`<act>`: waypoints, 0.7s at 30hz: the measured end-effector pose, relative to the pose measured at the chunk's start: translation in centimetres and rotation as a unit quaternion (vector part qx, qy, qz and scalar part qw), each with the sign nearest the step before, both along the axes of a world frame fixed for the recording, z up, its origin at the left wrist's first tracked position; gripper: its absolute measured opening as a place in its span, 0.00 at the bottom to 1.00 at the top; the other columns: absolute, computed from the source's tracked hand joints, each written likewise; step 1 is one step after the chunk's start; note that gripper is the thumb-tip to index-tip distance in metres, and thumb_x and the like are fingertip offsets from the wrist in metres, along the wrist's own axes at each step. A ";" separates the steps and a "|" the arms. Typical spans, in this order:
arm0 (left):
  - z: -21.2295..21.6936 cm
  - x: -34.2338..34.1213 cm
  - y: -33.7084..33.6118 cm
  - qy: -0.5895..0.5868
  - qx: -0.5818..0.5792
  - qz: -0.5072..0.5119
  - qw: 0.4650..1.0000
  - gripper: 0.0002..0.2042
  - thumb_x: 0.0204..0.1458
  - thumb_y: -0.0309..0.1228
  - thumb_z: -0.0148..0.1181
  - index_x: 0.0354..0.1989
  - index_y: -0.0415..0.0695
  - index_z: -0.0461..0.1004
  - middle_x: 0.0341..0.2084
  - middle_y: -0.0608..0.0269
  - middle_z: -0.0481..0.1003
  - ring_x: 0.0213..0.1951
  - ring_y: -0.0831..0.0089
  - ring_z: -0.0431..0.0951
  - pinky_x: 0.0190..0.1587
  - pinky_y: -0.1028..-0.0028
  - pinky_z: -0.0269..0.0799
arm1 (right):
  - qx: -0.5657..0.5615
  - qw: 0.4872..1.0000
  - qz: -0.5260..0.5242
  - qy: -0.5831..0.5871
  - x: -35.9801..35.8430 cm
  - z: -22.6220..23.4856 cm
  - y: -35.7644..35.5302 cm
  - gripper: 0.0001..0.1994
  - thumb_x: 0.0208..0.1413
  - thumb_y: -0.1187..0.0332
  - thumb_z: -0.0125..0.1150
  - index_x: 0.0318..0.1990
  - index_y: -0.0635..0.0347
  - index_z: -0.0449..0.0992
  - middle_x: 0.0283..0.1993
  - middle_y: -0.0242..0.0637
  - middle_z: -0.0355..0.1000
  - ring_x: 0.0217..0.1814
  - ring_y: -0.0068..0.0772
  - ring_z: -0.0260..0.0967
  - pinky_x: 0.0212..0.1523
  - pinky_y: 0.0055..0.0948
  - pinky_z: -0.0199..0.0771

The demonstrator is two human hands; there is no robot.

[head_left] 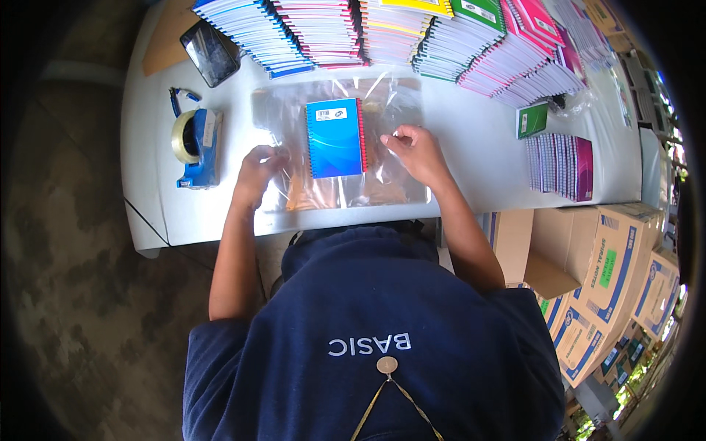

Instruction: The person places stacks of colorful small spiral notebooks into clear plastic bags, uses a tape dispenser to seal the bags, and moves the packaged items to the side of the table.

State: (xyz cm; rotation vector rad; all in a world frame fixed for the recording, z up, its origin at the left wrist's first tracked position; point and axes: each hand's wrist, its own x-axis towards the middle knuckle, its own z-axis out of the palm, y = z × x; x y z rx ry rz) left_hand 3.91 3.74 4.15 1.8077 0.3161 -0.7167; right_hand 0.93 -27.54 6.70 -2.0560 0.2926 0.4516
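A blue spiral notebook (336, 140) lies face up on clear plastic film (401, 184) spread over the table, and a red spiral binding shows along its right edge, seemingly from another notebook beneath. To the left of the notebook, my left hand (259, 174) has its fingers closed in a pinch on the wrinkled film. On the other side my right hand (418, 153) brings thumb and forefinger together at the film, close to the notebook's right edge. Reflections blur where the film's edges run between my fingers.
Tall stacks of spiral notebooks (390, 33) line the table's far side. A blue tape dispenser (202, 165) and a dark phone (211, 53) sit at left. Small purple notebooks (562, 167) and a green notebook (532, 120) lie at right. Cardboard boxes (588, 272) stand below, right.
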 end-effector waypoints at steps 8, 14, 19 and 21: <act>2.5 0.2 -0.2 0.036 -0.091 -0.047 0.994 0.11 0.50 0.39 0.62 0.31 0.44 0.75 0.34 0.61 0.73 0.35 0.73 0.72 0.42 0.75 0.65 | 0.159 0.969 0.013 -0.191 0.3 -1.8 2.0 0.12 0.52 0.66 0.62 0.24 0.65 0.71 0.65 0.55 0.56 0.68 0.45 0.53 0.60 0.34 0.55; 1.6 -0.1 -4.8 -0.366 -0.021 -0.158 0.917 0.03 0.49 0.30 0.59 0.29 0.44 0.74 0.64 0.50 0.54 0.68 0.55 0.47 0.65 0.54 0.42 | 0.256 0.918 -0.061 -0.296 -0.5 -5.4 7.0 0.11 0.57 0.71 0.52 0.24 0.62 0.64 0.71 0.53 0.43 0.74 0.42 0.38 0.66 0.35 0.42; 0.3 -2.2 -9.2 -0.394 0.242 -0.318 0.828 0.18 0.52 0.32 0.49 0.52 0.41 0.63 0.68 0.47 0.41 0.70 0.53 0.35 0.65 0.44 0.30 | 0.228 0.913 -0.030 -0.337 -1.1 -5.7 8.1 0.12 0.56 0.69 0.52 0.24 0.65 0.61 0.69 0.62 0.42 0.73 0.62 0.31 0.68 0.45 0.35; 1.0 -1.9 -9.4 -0.367 0.247 -0.344 0.828 0.27 0.52 0.35 0.44 0.61 0.40 0.51 0.68 0.49 0.37 0.70 0.57 0.31 0.66 0.50 0.25 | 0.213 0.915 -0.014 -0.344 -1.0 -5.9 7.9 0.13 0.57 0.68 0.52 0.24 0.64 0.61 0.68 0.64 0.42 0.72 0.65 0.31 0.67 0.48 0.35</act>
